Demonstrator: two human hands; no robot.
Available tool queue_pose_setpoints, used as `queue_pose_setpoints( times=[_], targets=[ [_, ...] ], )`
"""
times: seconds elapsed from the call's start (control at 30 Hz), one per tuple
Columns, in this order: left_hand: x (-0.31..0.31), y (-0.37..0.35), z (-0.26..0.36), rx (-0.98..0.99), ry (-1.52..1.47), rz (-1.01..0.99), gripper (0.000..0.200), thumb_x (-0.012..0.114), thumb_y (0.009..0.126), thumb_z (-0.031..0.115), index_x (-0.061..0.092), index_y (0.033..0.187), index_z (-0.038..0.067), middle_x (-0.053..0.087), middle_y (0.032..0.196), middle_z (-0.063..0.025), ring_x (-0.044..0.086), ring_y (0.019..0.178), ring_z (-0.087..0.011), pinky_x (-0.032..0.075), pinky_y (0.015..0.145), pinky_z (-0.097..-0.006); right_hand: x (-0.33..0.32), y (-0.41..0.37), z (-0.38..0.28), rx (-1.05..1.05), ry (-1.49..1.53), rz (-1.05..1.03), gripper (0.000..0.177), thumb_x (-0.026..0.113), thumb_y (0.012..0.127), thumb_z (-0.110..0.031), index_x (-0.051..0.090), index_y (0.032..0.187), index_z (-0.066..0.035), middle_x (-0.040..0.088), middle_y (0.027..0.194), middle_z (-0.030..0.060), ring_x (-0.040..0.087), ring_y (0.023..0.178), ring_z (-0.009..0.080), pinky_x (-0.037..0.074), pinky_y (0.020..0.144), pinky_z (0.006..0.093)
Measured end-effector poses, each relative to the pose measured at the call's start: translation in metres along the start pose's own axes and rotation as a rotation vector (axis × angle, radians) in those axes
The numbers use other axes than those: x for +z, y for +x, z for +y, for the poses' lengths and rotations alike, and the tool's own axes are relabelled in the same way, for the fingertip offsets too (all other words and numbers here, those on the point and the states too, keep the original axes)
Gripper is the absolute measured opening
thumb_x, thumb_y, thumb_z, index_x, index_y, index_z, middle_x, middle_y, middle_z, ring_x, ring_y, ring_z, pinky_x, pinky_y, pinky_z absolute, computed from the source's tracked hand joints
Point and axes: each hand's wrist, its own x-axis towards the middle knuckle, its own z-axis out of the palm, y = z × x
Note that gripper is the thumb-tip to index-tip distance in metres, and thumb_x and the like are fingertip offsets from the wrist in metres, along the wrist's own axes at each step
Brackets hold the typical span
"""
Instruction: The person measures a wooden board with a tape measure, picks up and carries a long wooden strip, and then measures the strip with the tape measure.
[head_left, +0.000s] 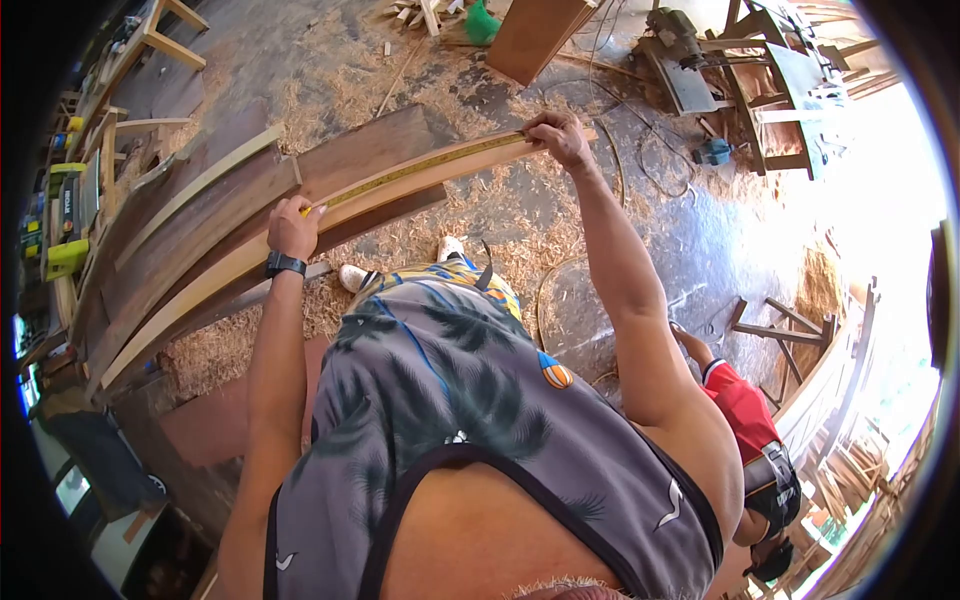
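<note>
A pale wooden board point(400, 184) runs lengthwise across the view, above other planks. Along its upper side stretches the yellow blade of a tape measure point(420, 166), pulled out between my two hands. My left hand point(292, 228), with a dark watch on the wrist, is closed around the tape at the board's middle; a bit of yellow shows beside the thumb. At the board's right end, my right hand point(560, 138) is closed with the fingers pinching the other end of the tape. The fingers hide the tape's tip.
Brown planks point(365, 150) lie behind and under the board. Wood shavings point(480, 220) and a cable point(655, 135) cover the floor. A machine on a stand point(680, 60) is at upper right, a wooden box point(540, 35) at the top. Another person in red point(740, 410) is at right.
</note>
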Motion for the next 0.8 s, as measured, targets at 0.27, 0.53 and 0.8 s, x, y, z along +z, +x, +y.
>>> queue_pose_setpoints(
  times=[0.27, 0.53, 0.8],
  targets=[
    [0.000, 0.002, -0.001, -0.013, -0.021, -0.025, 0.024, 0.075, 0.077, 0.033, 0.067, 0.085, 0.012, 0.063, 0.093, -0.0083, 0.058, 0.095, -0.0330, 0.048, 0.078, -0.0460, 0.000, -0.003, 0.003, -0.016, 0.004, -0.052, 0.022, 0.058, 0.076, -0.011, 0.071, 0.086, 0.004, 0.069, 0.071, 0.0099, 0.066, 0.068, 0.0147, 0.054, 0.066, 0.0274],
    [-0.003, 0.006, 0.000, -0.067, -0.014, -0.083, 0.025, 0.074, 0.077, 0.034, 0.068, 0.084, 0.011, 0.065, 0.095, -0.0112, 0.059, 0.096, -0.0342, 0.049, 0.079, -0.0470, -0.004, 0.000, 0.006, -0.059, -0.124, -0.156, 0.027, 0.056, 0.077, -0.016, 0.070, 0.087, 0.004, 0.069, 0.074, 0.0088, 0.066, 0.071, 0.0157, 0.054, 0.070, 0.0277],
    [-0.002, 0.006, -0.001, -0.071, 0.001, -0.083, 0.026, 0.074, 0.077, 0.035, 0.068, 0.084, 0.011, 0.065, 0.094, -0.0117, 0.060, 0.097, -0.0342, 0.049, 0.079, -0.0469, -0.005, 0.001, 0.011, -0.089, -0.128, -0.173, 0.028, 0.054, 0.079, -0.017, 0.070, 0.089, 0.004, 0.070, 0.077, 0.0109, 0.067, 0.073, 0.0165, 0.055, 0.071, 0.0285]
  ],
)
